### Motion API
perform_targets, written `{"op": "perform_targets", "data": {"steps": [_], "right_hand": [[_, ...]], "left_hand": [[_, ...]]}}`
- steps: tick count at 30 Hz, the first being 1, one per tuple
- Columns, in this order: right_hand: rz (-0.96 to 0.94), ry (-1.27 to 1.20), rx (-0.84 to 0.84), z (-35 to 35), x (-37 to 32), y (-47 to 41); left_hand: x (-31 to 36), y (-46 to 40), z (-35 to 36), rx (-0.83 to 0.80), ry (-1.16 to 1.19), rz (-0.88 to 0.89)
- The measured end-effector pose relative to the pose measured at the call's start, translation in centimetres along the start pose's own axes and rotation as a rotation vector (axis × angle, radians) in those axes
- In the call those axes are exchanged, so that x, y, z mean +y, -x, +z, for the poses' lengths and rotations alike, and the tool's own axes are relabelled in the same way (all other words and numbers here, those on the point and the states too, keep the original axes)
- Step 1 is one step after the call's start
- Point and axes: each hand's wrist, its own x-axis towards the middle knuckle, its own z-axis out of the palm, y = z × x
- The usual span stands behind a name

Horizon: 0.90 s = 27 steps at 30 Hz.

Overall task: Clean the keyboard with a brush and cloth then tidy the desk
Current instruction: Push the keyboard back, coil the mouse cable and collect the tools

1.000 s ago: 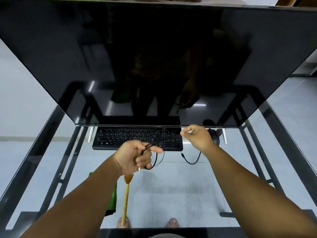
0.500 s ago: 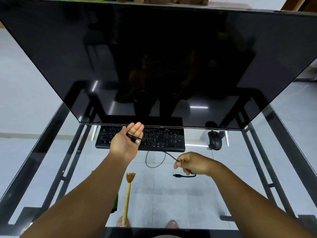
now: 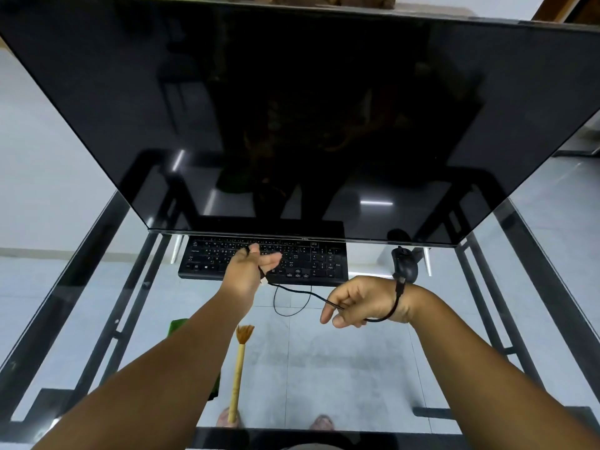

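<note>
Now both hands (image 3: 250,271) apart, cable (image 3: 292,292) between.

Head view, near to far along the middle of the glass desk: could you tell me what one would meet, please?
Brush → loop of black cable → keyboard → dark monitor.
</note>
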Motion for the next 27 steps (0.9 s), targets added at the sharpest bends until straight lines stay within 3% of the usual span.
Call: {"op": "perform_targets", "data": {"steps": [6, 14, 17, 22, 27], "right_hand": [[-0.055, -0.122, 0.051, -0.9, 0.1, 0.6], [-0.172, -0.396, 0.07, -1.6, 0.4, 0.6], [-0.21, -0.516, 0.107, -1.7, 0.6, -0.1], [-0.228, -0.487, 0.236, -1.3, 0.9, -1.6], [-0.157, -0.429, 0.504, -1.6, 1.2, -2.3]], "left_hand": [[-1.0, 0.8, -0.2, -0.132, -0.372, 0.005], [-0.3, 2.2, 0.4, -0.377, -0.616, -0.105], [-0.3, 2.7, 0.7, -0.492, -0.615, -0.161], [-0.9, 2.9, 1.0, -0.639, -0.466, -0.214], [-0.3, 2.9, 1.2, -0.65, -0.263, -0.209]]}}
